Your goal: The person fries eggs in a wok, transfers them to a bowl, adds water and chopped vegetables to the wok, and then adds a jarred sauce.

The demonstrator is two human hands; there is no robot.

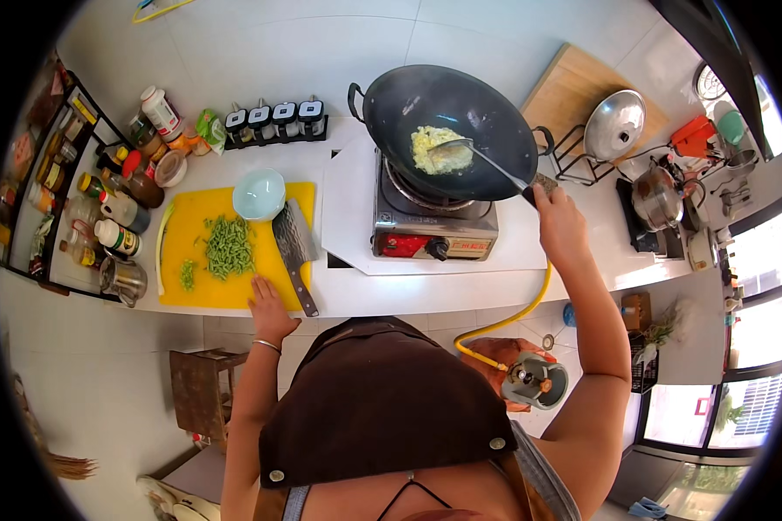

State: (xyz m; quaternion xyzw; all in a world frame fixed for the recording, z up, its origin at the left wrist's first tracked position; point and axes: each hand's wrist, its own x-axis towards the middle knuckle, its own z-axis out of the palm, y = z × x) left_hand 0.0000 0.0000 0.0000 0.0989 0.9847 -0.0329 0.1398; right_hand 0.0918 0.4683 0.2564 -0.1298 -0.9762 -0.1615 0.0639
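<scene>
My right hand grips the handle of a metal wok spatula. Its blade is in pale yellow scrambled egg in a dark two-handled wok, tilted on a gas stove. My left hand rests with fingers stretched out on the near edge of a yellow cutting board. Near its fingertips lies a heap of chopped green vegetable, with a smaller pile to the left. A cleaver lies just right of that hand, beside a light blue bowl.
Four-jar seasoning rack stands by the wall. Bottles and a shelf crowd the left. A pot lid and steel pot are at right. A yellow hose runs down to a gas cylinder.
</scene>
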